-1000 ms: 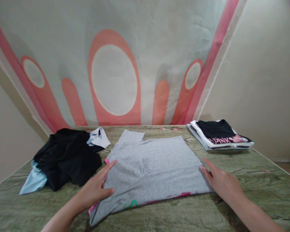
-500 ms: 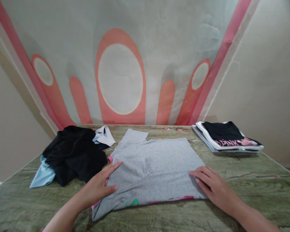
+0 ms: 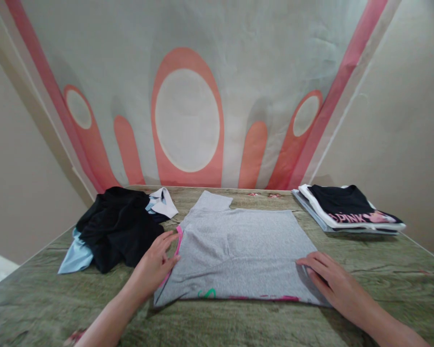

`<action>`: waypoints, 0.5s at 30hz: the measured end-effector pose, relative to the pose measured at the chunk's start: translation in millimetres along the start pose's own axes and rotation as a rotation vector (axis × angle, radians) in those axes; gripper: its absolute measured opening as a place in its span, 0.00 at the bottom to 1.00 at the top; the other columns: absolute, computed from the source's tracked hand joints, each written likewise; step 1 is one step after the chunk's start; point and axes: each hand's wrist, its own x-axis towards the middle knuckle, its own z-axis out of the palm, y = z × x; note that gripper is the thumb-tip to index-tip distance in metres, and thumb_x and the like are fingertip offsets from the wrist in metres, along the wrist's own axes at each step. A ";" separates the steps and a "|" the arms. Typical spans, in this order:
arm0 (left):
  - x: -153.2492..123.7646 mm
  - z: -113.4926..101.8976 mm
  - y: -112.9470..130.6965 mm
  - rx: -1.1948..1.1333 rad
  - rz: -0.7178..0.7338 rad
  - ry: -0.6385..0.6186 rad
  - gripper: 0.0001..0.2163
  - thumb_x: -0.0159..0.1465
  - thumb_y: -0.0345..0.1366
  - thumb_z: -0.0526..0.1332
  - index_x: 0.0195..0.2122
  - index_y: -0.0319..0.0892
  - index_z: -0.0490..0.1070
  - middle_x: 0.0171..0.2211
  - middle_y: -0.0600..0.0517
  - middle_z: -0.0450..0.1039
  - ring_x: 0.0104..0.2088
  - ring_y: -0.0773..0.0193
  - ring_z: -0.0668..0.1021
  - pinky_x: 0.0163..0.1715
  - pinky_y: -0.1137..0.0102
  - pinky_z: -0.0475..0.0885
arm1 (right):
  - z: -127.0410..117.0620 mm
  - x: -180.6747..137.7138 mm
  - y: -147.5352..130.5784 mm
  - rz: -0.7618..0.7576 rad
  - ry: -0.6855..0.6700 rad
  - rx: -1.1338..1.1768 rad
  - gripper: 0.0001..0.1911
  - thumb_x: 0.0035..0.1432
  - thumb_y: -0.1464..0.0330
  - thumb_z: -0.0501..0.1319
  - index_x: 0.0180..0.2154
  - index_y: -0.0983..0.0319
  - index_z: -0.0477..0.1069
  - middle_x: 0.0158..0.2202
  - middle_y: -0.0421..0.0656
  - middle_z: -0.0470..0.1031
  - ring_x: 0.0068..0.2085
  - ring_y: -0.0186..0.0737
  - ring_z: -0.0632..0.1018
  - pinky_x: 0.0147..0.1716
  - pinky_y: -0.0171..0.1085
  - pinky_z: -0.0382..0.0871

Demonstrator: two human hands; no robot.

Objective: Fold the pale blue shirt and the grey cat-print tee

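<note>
A grey shirt (image 3: 235, 250) with pink trim lies folded flat in the middle of the green wood-patterned table (image 3: 383, 270). My left hand (image 3: 155, 265) rests on its left edge by the pink trim, fingers stretched out flat. My right hand (image 3: 329, 279) lies flat on the shirt's near right corner, fingers extended. Neither hand grips anything.
A heap of black and light blue clothes (image 3: 115, 231) sits at the left of the table. A neat stack of folded shirts (image 3: 347, 212), the top one black with pink lettering, sits at the far right. A pink-and-grey patterned wall (image 3: 188, 96) rises behind the table.
My left hand has slid from on top of the grey fabric out to its left edge. The shirt's near edge now lies straighter. My right hand shifted slightly right along the corner.
</note>
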 end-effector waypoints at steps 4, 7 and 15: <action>-0.1 -19.4 0.8 0.006 -0.154 0.072 0.14 0.65 0.44 0.54 0.44 0.43 0.72 0.40 0.50 0.75 0.28 0.64 0.74 0.32 0.70 0.70 | -2.5 0.8 4.8 0.033 0.044 0.025 0.13 0.66 0.67 0.51 0.44 0.55 0.73 0.44 0.46 0.75 0.46 0.44 0.76 0.47 0.44 0.72; -1.3 -29.2 5.6 -0.052 -0.182 -0.083 0.13 0.64 0.47 0.54 0.36 0.43 0.72 0.27 0.55 0.72 0.28 0.63 0.72 0.29 0.72 0.65 | -10.0 14.4 -8.6 0.007 0.051 0.048 0.12 0.65 0.69 0.52 0.40 0.56 0.74 0.42 0.45 0.76 0.44 0.43 0.77 0.46 0.43 0.72; -8.9 -37.7 17.1 -0.368 -0.271 -0.480 0.14 0.61 0.49 0.59 0.33 0.42 0.67 0.21 0.57 0.70 0.23 0.65 0.72 0.22 0.74 0.64 | -10.2 123.7 -122.4 -0.213 -0.121 0.270 0.12 0.63 0.73 0.54 0.44 0.58 0.74 0.41 0.43 0.78 0.44 0.40 0.76 0.47 0.40 0.68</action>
